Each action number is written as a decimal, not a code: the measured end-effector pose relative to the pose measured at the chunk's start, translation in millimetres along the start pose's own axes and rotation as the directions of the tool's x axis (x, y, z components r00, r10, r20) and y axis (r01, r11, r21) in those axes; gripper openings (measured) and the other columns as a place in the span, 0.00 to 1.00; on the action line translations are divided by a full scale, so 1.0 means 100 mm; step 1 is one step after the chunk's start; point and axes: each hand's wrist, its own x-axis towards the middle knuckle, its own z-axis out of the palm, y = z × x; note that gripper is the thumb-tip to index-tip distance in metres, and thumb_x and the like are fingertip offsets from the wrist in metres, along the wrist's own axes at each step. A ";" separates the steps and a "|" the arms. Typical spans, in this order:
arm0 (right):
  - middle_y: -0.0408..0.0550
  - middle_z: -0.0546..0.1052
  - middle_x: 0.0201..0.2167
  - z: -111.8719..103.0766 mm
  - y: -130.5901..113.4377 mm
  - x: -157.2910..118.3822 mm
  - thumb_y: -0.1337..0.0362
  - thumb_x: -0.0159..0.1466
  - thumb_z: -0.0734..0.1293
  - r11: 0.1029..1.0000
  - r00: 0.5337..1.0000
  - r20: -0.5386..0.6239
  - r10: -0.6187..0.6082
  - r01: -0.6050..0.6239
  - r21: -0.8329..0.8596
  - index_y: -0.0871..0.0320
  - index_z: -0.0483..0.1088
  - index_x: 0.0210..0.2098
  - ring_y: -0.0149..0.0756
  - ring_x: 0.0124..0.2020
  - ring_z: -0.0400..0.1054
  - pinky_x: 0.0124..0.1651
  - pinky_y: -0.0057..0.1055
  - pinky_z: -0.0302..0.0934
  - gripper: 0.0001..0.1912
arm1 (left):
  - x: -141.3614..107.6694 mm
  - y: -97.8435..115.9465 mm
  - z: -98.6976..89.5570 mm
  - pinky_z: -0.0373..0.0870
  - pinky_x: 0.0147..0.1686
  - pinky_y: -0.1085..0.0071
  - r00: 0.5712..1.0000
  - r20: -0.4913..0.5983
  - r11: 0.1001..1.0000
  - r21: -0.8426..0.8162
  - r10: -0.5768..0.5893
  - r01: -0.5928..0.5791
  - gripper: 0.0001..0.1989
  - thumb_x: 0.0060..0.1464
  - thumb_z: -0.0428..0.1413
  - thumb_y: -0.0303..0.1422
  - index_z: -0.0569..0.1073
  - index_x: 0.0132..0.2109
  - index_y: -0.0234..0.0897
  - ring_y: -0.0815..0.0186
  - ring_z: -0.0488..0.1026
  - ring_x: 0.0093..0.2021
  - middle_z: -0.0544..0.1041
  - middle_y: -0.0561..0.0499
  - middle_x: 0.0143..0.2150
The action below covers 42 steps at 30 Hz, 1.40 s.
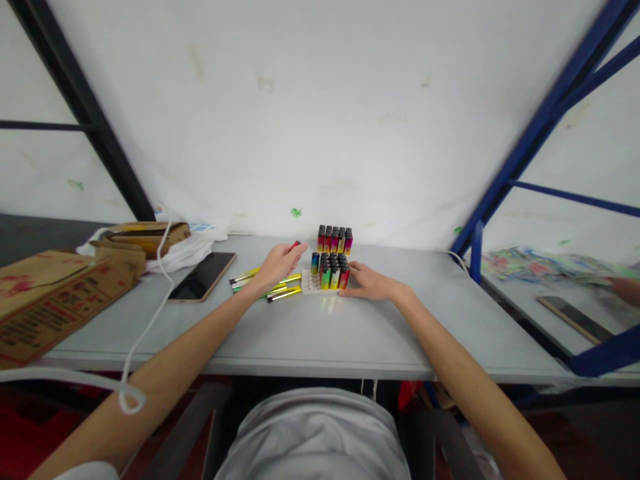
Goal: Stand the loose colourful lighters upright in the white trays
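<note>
Pinched in the fingers of my left hand (279,265) is a red lighter (296,245), raised just left of a white tray (311,283) with round holes. Several upright lighters (334,272) with black tops fill the tray's right part, and its front left holes show bare. My right hand (371,281) grips the tray's right side, thumb at the front corner and fingers along the lighters. Loose yellow and green lighters (284,294) lie on the table beneath and beside my left hand. Behind the tray stands another block of upright lighters (335,239).
A phone (203,277) lies on the grey table (320,340) at left, beside a cardboard box (65,293) and a white cable (150,320). A blue metal frame (530,127) rises at right. Beyond it are another phone (575,319) and part of another person's hand (626,291).
</note>
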 end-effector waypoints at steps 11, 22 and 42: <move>0.65 0.66 0.64 -0.02 -0.02 0.00 0.36 0.66 0.64 1.000 1.000 0.010 0.006 -0.006 -0.008 0.64 0.65 0.65 0.56 0.65 0.63 0.70 0.50 0.57 0.43 | 0.04 -0.11 0.01 0.45 0.26 0.68 0.972 -0.070 0.864 0.475 0.223 -0.164 0.19 0.54 0.50 0.38 0.57 0.18 0.39 0.70 0.54 0.22 0.52 0.56 0.18; 0.65 0.66 0.64 -0.02 -0.02 0.01 0.37 0.66 0.65 1.000 1.000 0.010 0.004 -0.003 -0.025 0.64 0.64 0.65 0.56 0.65 0.62 0.70 0.51 0.56 0.42 | -0.06 -0.06 0.06 0.54 0.29 0.70 0.952 0.007 0.836 0.476 0.308 -0.274 0.19 0.62 0.52 0.47 0.67 0.29 0.38 0.68 0.60 0.25 0.64 0.57 0.21; 0.64 0.67 0.63 -0.01 -0.01 0.00 0.37 0.67 0.64 1.000 1.000 -0.003 -0.009 0.009 -0.026 0.63 0.66 0.63 0.56 0.64 0.64 0.68 0.51 0.59 0.40 | -0.04 -0.07 0.08 0.66 0.33 0.68 0.977 0.054 0.942 0.259 0.209 -0.215 0.22 0.67 0.41 0.46 0.71 0.35 0.38 0.63 0.71 0.30 0.71 0.54 0.25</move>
